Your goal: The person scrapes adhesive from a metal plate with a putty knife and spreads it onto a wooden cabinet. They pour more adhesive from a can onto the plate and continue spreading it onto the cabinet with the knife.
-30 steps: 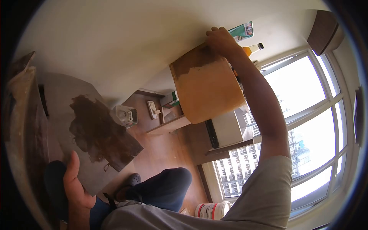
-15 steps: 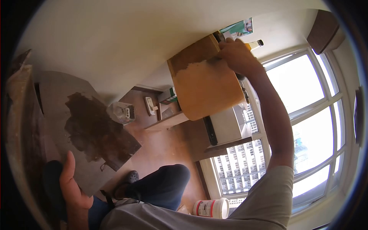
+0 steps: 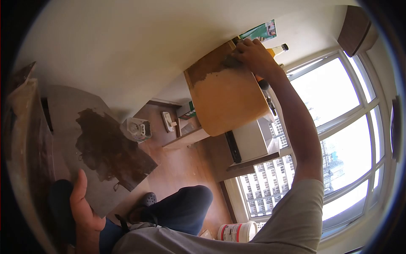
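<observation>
My right hand (image 3: 253, 55) is closed around a dark grey pad-like applicator (image 3: 231, 63), pressed against the rear part of a wooden shelf top (image 3: 230, 99). Dark brown coating covers the strip near the wall; the rounded front part is lighter orange-brown. At the lower left, my left hand (image 3: 84, 203) grips the edge of a large grey board (image 3: 63, 127), thumb on top and fingers hidden underneath. A wide dark brown wet-looking smear (image 3: 105, 144) covers much of the board.
Behind the shelf stand a bottle with yellow liquid (image 3: 277, 51) and a green packet (image 3: 262, 31). A clear plastic container (image 3: 138, 129) is beyond the board. A white bucket (image 3: 237, 232) stands on the floor by the windows (image 3: 332, 93). Wall (image 3: 127, 46) borders the shelf.
My right hand has slid the applicator a little left along the shelf top, toward the wall side. My left hand keeps its hold on the board; the view has shifted slightly.
</observation>
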Demonstrator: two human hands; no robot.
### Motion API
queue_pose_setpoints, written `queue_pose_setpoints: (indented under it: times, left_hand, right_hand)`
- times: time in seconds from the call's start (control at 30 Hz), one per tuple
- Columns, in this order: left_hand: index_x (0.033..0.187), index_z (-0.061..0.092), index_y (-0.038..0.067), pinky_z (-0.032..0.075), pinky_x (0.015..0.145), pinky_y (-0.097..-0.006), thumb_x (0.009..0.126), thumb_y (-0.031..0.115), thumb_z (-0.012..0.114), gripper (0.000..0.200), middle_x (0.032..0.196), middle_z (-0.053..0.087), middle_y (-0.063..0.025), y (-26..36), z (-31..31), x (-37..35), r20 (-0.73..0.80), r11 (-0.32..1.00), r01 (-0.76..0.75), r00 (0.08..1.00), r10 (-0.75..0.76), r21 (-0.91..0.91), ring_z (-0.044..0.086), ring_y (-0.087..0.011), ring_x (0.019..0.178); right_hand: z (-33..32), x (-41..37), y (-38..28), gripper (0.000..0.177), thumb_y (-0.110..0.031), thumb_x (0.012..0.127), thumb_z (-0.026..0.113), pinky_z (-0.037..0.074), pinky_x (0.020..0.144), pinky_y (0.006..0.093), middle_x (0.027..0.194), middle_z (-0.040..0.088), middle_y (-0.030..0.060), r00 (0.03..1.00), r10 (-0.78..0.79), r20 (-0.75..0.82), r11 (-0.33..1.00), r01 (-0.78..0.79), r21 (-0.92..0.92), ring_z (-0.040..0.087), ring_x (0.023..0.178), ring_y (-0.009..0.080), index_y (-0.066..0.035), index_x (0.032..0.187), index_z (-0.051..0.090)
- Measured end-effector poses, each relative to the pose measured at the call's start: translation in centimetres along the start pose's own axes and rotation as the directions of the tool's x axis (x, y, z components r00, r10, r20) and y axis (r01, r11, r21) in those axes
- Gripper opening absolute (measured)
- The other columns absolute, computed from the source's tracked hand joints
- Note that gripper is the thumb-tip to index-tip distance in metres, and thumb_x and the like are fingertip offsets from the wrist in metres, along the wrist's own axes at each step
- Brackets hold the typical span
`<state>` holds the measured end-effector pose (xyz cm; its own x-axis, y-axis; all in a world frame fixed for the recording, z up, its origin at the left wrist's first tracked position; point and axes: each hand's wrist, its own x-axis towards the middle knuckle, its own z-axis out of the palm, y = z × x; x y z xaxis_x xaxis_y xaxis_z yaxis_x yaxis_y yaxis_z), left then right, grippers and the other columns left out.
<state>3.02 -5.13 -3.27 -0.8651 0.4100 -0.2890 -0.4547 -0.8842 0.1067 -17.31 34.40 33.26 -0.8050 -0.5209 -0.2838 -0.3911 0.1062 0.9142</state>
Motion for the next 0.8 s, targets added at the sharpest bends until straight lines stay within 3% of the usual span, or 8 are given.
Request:
queue_pose_setpoints:
  times: [0.2,0.3,0.37,0.47,0.53,0.67,0.73,0.8]
  left_hand:
    - [0.139,0.052,0.004,0.048,0.103,-0.0406,0.106,0.035,0.052,0.045,0.132,0.063,-0.0090,-0.3,0.0,0.2,0.026,1.000,0.014,1.000,-0.014,-0.004,0.062,-0.0255,0.118]
    - [0.140,0.052,0.004,0.048,0.103,-0.0410,0.106,0.035,0.052,0.045,0.133,0.063,-0.0096,-0.3,0.3,0.2,0.052,1.000,0.029,0.998,-0.030,0.007,0.061,-0.0259,0.119]
    - [0.139,0.052,0.004,0.048,0.104,-0.0411,0.106,0.035,0.052,0.045,0.134,0.063,-0.0099,-0.3,0.6,0.0,0.086,0.999,0.043,0.995,-0.045,0.019,0.061,-0.0261,0.120]
    - [0.139,0.053,0.004,0.048,0.104,-0.0416,0.106,0.035,0.051,0.045,0.133,0.062,-0.0100,-0.3,1.0,-0.2,0.076,0.998,0.024,0.997,-0.029,0.060,0.061,-0.0263,0.120]
    - [0.138,0.053,0.005,0.048,0.104,-0.0420,0.106,0.035,0.052,0.044,0.133,0.063,-0.0098,-0.4,0.9,-0.3,0.113,0.997,0.033,0.993,-0.040,0.071,0.061,-0.0262,0.120]
    - [0.138,0.053,0.006,0.048,0.103,-0.0426,0.106,0.034,0.052,0.042,0.132,0.063,-0.0091,-0.5,0.6,-0.3,0.072,0.994,0.022,0.997,-0.030,0.108,0.061,-0.0262,0.119]
    - [0.139,0.052,0.007,0.048,0.103,-0.0432,0.106,0.034,0.053,0.042,0.132,0.063,-0.0085,-0.6,0.8,-0.4,0.078,0.994,0.020,0.997,-0.029,0.108,0.061,-0.0264,0.119]
    - [0.139,0.052,0.007,0.048,0.103,-0.0435,0.106,0.034,0.053,0.043,0.132,0.062,-0.0084,-0.3,0.8,-0.6,0.089,0.992,0.017,0.996,-0.028,0.122,0.061,-0.0266,0.119]
  right_hand:
    - [-3.8,-4.1,-0.9,0.022,-0.010,0.084,0.066,0.045,0.092,0.0363,0.106,0.062,0.0014,0.990,0.073,0.118,0.997,-0.072,-0.012,0.057,0.108,0.0209,-0.016,0.103,0.073]
    - [-7.5,-3.5,-0.6,0.019,-0.009,0.083,0.067,0.046,0.090,0.0358,0.103,0.063,0.0013,0.993,0.120,-0.009,0.990,-0.120,-0.080,0.057,0.105,0.0208,-0.015,0.100,0.073]
    - [-5.9,-1.8,0.1,0.015,-0.010,0.081,0.068,0.046,0.090,0.0356,0.103,0.064,0.0007,0.985,0.159,-0.070,0.984,-0.163,-0.068,0.058,0.105,0.0205,-0.015,0.095,0.074]
    - [-2.1,1.3,-0.4,0.012,-0.012,0.083,0.067,0.046,0.089,0.0361,0.102,0.066,0.0002,0.992,0.090,-0.092,0.991,-0.098,-0.093,0.059,0.104,0.0201,-0.016,0.091,0.075]
    - [0.2,2.3,-1.5,0.019,-0.007,0.083,0.065,0.046,0.088,0.0376,0.109,0.064,0.0011,0.986,0.130,0.101,0.981,-0.113,-0.155,0.056,0.110,0.0211,-0.015,0.099,0.072]
    - [0.5,0.6,-3.2,0.014,-0.012,0.085,0.064,0.046,0.089,0.0374,0.110,0.064,0.0012,0.980,0.193,-0.038,0.980,-0.194,-0.043,0.056,0.111,0.0213,-0.013,0.096,0.073]
    - [-2.0,-1.4,-4.4,0.014,-0.014,0.085,0.065,0.045,0.089,0.0367,0.108,0.064,0.0018,0.935,0.227,0.273,0.973,-0.228,-0.029,0.056,0.111,0.0213,-0.014,0.096,0.074]
    - [-3.2,-4.0,-6.0,0.013,-0.016,0.084,0.066,0.045,0.089,0.0367,0.107,0.063,0.0015,0.955,0.189,0.228,0.982,-0.185,-0.039,0.056,0.110,0.0211,-0.015,0.093,0.075]
